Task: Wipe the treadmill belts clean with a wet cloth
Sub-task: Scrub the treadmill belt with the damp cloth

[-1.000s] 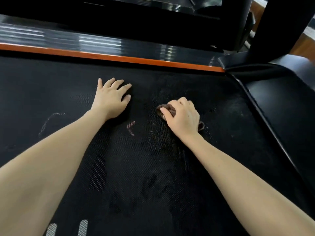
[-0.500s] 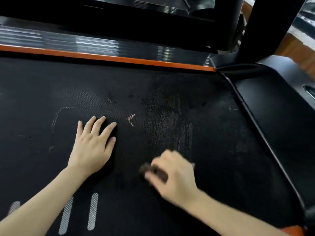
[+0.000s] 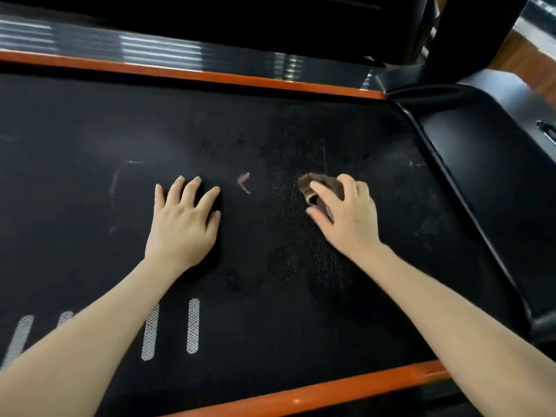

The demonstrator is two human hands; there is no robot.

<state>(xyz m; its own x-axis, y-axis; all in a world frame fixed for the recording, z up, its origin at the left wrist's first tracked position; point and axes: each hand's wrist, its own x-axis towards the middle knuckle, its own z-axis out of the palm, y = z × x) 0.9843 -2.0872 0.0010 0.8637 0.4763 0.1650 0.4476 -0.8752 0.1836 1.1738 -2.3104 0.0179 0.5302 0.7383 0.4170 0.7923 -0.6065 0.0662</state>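
Right hand (image 3: 346,218), crumpled brown cloth (image 3: 319,183) farther up

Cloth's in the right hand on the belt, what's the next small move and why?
Probably drag the cloth with the right hand toward the belt's right edge: pale smudges show there, while the left hand braces flat.

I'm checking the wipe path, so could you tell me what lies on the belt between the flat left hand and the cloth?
In the head view, only bare belt lies between the left hand and the cloth, apart from a small pinkish mark.
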